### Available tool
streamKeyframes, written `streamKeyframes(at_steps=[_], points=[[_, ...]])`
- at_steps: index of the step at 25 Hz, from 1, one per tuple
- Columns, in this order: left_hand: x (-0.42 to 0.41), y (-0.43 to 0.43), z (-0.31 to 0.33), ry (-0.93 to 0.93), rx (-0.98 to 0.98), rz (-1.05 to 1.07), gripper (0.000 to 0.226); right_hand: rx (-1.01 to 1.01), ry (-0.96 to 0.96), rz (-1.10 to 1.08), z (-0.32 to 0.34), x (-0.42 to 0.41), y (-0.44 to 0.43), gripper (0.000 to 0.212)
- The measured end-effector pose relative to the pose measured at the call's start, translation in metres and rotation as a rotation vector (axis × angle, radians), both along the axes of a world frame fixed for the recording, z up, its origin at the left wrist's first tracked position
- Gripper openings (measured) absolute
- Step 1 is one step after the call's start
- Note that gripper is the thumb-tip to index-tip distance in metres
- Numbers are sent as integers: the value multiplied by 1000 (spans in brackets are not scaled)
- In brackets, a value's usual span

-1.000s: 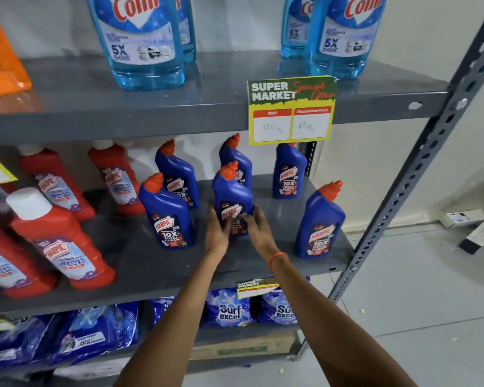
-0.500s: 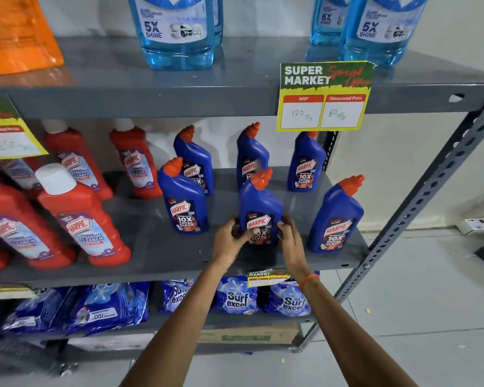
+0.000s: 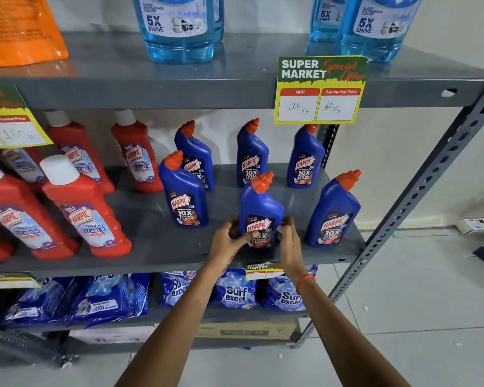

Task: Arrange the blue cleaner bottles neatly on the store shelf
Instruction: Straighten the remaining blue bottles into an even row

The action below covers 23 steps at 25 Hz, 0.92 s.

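Head view: front-left blue bottle [image 3: 185, 199] stands placed. Left hand [image 3: 227, 241] and right hand [image 3: 289, 241] clasp the middle blue bottle [image 3: 260, 213] upright near the shelf [image 3: 157, 247] edge. Front-right bottle [image 3: 333, 213] probably needs aligning.

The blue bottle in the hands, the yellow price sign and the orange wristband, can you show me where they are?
blue bottle [image 3: 263, 203], head view, its blue shoulder.
yellow price sign [image 3: 319, 90], head view, its middle.
orange wristband [image 3: 305, 282], head view, the band's top.

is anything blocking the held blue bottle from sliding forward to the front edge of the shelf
Nothing visible. The held blue bottle sits between the left hand and right hand, with bare shelf in front of it.
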State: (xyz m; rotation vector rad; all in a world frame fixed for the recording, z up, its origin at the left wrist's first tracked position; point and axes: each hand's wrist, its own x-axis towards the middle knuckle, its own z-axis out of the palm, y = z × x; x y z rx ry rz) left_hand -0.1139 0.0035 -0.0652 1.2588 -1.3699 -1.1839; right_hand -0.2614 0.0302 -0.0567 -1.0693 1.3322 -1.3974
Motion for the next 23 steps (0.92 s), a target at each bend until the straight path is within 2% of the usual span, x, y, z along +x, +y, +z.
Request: streamKeyframes(at_steps=[3, 5, 6, 8, 11, 13, 14, 16, 18, 21, 23], points=[[1, 1, 1, -14, 4, -41, 49, 15, -21, -20, 5, 4, 4, 14], [4, 6, 7, 1, -13, -23, 65, -64, 18, -137, 13, 12, 9, 33], [5, 12, 16, -17, -84, 25, 70, -137, 62, -220, 24, 18, 13, 44], [6, 22, 40, -84, -310, 166, 69, -345, 160, -312, 54, 38, 18, 53], [18, 21, 70, -206, -617, 377, 67, -680, 391, -256, 91, 72, 16, 50], [45, 7, 75, -307, -669, 518, 67, -799, 486, -156, 95, 95, 10, 48], [63, -2, 72, -310, -626, 575, 69, -795, 516, -88, 92, 105, 5, 47], [99, -16, 59, -282, -449, 614, 75, -665, 546, 80, 72, 126, -9, 51], [123, -28, 39, -233, -235, 455, 75, -432, 545, 206, 46, 141, -26, 60], [137, -39, 17, -12, 38, 145, 60, -82, 456, 320, 17, 148, -53, 68], [142, -41, 12, -46, 114, 85, 48, 1, 442, 373, 8, 144, -65, 63]])
